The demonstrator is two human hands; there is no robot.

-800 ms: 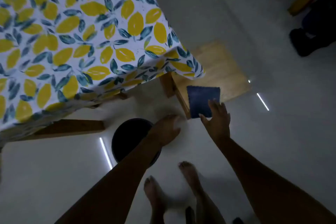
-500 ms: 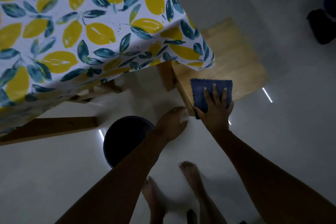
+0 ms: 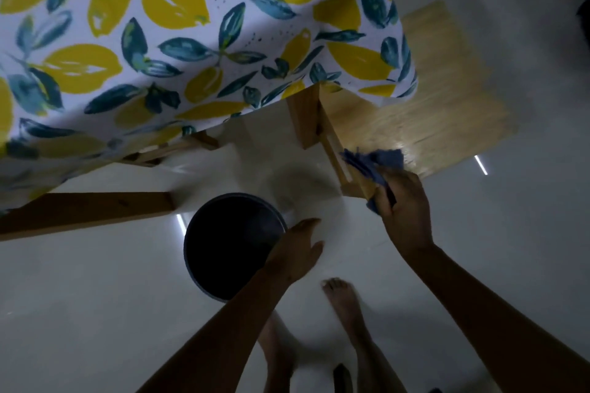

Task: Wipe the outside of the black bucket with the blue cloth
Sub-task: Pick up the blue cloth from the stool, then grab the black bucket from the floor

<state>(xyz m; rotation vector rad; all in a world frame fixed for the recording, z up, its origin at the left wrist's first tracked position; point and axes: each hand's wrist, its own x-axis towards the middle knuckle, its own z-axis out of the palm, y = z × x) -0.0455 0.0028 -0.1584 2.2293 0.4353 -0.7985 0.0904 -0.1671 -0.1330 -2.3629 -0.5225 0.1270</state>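
The black bucket (image 3: pixel 223 242) stands upright on the white floor below the table edge, its dark inside facing me. My left hand (image 3: pixel 298 247) hovers at the bucket's right rim, fingers loosely apart, holding nothing. The blue cloth (image 3: pixel 372 166) is bunched in my right hand (image 3: pixel 405 207), lifted off the front corner of the wooden stool (image 3: pixel 431 112). That hand is to the right of the bucket and apart from it.
A table with a lemon-print cloth (image 3: pixel 159 41) overhangs at the upper left, with wooden legs and a rail (image 3: pixel 86 210) beneath. My bare feet (image 3: pixel 343 300) stand on the white floor just below the bucket. A dark object (image 3: pixel 584 19) sits at the far right edge.
My right hand closed on the blue cloth, which lay flat on the stool, and pulled it off toward me, crumpled. My left hand moved closer to the bucket's rim. The camera has come lower.
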